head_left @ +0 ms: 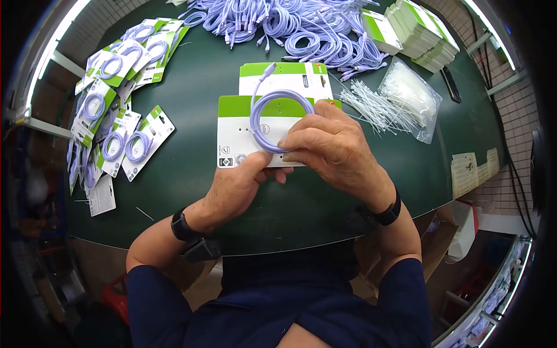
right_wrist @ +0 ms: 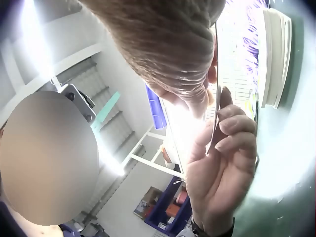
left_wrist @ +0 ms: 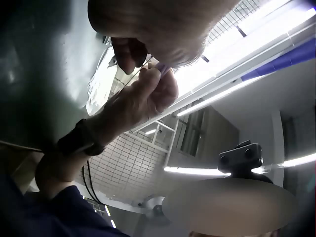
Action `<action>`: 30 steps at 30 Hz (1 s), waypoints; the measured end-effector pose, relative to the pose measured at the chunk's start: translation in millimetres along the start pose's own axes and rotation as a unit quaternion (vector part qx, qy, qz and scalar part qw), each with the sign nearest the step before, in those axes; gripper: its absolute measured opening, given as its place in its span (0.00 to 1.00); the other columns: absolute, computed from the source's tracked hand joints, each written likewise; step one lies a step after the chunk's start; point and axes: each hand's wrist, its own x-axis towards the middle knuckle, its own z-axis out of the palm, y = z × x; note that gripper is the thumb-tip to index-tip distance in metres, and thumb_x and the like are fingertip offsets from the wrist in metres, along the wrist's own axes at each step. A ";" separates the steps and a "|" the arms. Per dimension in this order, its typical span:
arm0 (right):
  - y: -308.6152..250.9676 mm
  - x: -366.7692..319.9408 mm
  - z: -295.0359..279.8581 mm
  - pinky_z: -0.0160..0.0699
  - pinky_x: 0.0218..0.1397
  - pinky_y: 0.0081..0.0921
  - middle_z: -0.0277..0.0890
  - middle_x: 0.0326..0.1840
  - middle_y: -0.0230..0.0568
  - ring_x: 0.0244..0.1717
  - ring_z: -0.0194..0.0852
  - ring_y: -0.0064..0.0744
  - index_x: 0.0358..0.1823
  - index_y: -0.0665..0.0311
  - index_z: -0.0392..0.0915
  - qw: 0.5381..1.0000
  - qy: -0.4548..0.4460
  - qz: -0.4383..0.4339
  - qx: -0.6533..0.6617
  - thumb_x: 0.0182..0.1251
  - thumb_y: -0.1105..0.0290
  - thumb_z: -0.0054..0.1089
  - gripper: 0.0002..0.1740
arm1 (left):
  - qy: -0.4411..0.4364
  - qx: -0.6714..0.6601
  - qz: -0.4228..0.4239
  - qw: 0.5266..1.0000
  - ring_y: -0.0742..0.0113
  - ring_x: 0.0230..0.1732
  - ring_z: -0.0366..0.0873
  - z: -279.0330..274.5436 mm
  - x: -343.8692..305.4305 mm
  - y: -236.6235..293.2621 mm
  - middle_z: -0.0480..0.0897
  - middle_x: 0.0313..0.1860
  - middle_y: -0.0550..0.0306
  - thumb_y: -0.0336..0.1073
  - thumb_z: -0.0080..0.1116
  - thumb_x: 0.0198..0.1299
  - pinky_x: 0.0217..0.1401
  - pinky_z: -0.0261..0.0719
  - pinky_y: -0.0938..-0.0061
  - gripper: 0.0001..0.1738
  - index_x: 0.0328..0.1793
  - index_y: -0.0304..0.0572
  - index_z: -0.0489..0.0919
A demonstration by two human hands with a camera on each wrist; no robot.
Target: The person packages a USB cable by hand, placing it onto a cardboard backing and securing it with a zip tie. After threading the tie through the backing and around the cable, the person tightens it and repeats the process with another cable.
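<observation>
Your two hands worked close together in the head view: your left hand [head_left: 235, 184] gripped one card [head_left: 232, 136] at its lower left, thumb in front and fingers beneath, while your right hand [head_left: 339, 145] pinched one coiled cable [head_left: 255, 123] at its lower right. That cable lay against the card's face, between and just beyond your hands, its one visible connector [head_left: 268, 71] pointing away from you and slightly right. The card's long axis ran left to right, green band on the far side. One further card [head_left: 284, 84] showed behind it. Left of these, two carded cables [head_left: 139, 146] lay nearest you, beside a heap [head_left: 110, 69] too overlapped to count. One bag [head_left: 409, 95] lay to the right, beside loose white ties [head_left: 371, 107], too many to count.

The left wrist view showed your right fingertips pinched on a bit of purple cable, near your left hand; whether the hands touched, you couldn't tell.

In the right wrist view, the card stood edge-on, your left fingers and thumb on opposite sides.
</observation>
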 end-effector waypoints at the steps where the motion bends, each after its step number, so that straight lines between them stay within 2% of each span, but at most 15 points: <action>1: 0.2 0.4 -0.9 0.79 0.43 0.34 0.84 0.38 0.33 0.40 0.79 0.39 0.43 0.59 0.88 1.000 0.000 0.000 -0.003 0.52 0.73 0.82 0.16 | -0.003 -0.001 0.001 1.000 0.64 0.42 0.85 0.4 2.9 -0.4 0.87 0.47 0.48 0.30 0.50 0.74 0.43 0.83 0.71 0.16 0.62 0.31 0.80; 4: 3.1 0.1 1.2 0.79 0.44 0.32 0.84 0.39 0.33 0.40 0.80 0.38 0.43 0.58 0.89 1.000 0.024 0.007 -0.011 0.52 0.72 0.83 0.16 | -0.047 0.067 0.049 0.995 0.64 0.44 0.86 -1.4 10.9 -5.3 0.87 0.50 0.48 0.28 0.52 0.72 0.45 0.85 0.72 0.17 0.63 0.29 0.79; 9: 11.6 -1.9 7.7 0.79 0.45 0.32 0.84 0.40 0.32 0.41 0.80 0.35 0.43 0.58 0.90 0.998 0.047 0.020 0.029 0.51 0.72 0.83 0.16 | -0.041 0.048 0.066 0.996 0.64 0.45 0.86 -1.7 19.0 -1.0 0.86 0.52 0.48 0.28 0.53 0.70 0.48 0.86 0.71 0.17 0.62 0.29 0.79; 11: 12.8 -2.9 8.0 0.81 0.46 0.31 0.84 0.40 0.32 0.42 0.81 0.34 0.44 0.58 0.91 0.997 0.046 0.021 0.051 0.51 0.73 0.83 0.16 | -0.073 0.096 0.075 0.990 0.60 0.62 0.82 -8.0 24.6 1.8 0.78 0.68 0.47 0.33 0.58 0.67 0.47 0.84 0.70 0.39 0.84 0.39 0.59; 12: 12.9 -3.8 8.9 0.81 0.46 0.31 0.83 0.41 0.32 0.42 0.81 0.33 0.44 0.58 0.91 0.997 0.047 0.022 0.062 0.52 0.74 0.83 0.16 | -0.072 0.097 0.069 0.990 0.60 0.62 0.82 -6.9 26.3 2.1 0.78 0.68 0.47 0.33 0.58 0.67 0.47 0.84 0.70 0.39 0.84 0.39 0.59; 15: 13.8 -5.8 12.3 0.82 0.46 0.30 0.83 0.40 0.33 0.43 0.82 0.33 0.44 0.59 0.91 0.994 0.059 0.035 0.085 0.52 0.75 0.83 0.16 | -0.057 0.069 0.171 0.981 0.66 0.48 0.85 3.2 31.7 3.0 0.82 0.60 0.47 0.29 0.54 0.69 0.42 0.86 0.73 0.30 0.78 0.34 0.68; 20: 16.7 -6.0 17.4 0.84 0.45 0.26 0.83 0.41 0.35 0.43 0.83 0.30 0.44 0.61 0.91 0.988 0.068 0.038 0.134 0.53 0.77 0.84 0.16 | -0.070 0.084 0.132 0.985 0.67 0.52 0.83 -0.1 30.4 9.6 0.81 0.62 0.46 0.31 0.55 0.71 0.40 0.86 0.75 0.34 0.82 0.36 0.61; 23: 15.7 -7.8 24.9 0.84 0.43 0.25 0.83 0.41 0.35 0.42 0.84 0.28 0.43 0.62 0.91 0.985 0.073 0.062 0.145 0.53 0.76 0.84 0.15 | -0.014 0.147 0.070 0.987 0.61 0.64 0.81 2.6 32.2 11.5 0.77 0.70 0.43 0.35 0.53 0.72 0.47 0.85 0.72 0.37 0.86 0.37 0.58; 24: 15.9 -8.7 26.6 0.84 0.42 0.24 0.84 0.41 0.35 0.41 0.84 0.27 0.43 0.63 0.91 0.983 0.074 0.072 0.150 0.53 0.76 0.84 0.15 | -0.012 0.145 0.067 0.987 0.61 0.64 0.81 2.2 35.8 6.9 0.77 0.70 0.43 0.35 0.53 0.72 0.47 0.85 0.72 0.37 0.86 0.37 0.58; 27: 18.2 -10.2 26.6 0.84 0.40 0.22 0.84 0.42 0.36 0.40 0.84 0.26 0.44 0.63 0.90 0.986 0.069 0.073 0.135 0.53 0.76 0.85 0.16 | 0.015 0.165 0.226 0.960 0.67 0.57 0.83 3.5 51.1 -7.4 0.79 0.68 0.45 0.34 0.51 0.74 0.41 0.85 0.76 0.33 0.83 0.33 0.62; 28: 19.1 -9.9 26.4 0.84 0.38 0.21 0.85 0.42 0.36 0.39 0.84 0.25 0.44 0.63 0.90 0.987 0.067 0.071 0.128 0.54 0.76 0.85 0.16 | 0.019 0.162 0.224 0.961 0.67 0.57 0.83 3.5 50.3 -8.5 0.79 0.68 0.45 0.34 0.51 0.74 0.41 0.85 0.76 0.33 0.83 0.33 0.62; 30: 17.5 -9.0 25.6 0.84 0.38 0.21 0.85 0.43 0.36 0.38 0.84 0.24 0.45 0.63 0.90 0.986 0.066 0.078 0.131 0.53 0.76 0.85 0.17 | 0.062 0.157 0.194 0.966 0.73 0.39 0.82 4.4 45.3 -6.7 0.82 0.52 0.52 0.36 0.55 0.75 0.28 0.80 0.80 0.24 0.72 0.31 0.71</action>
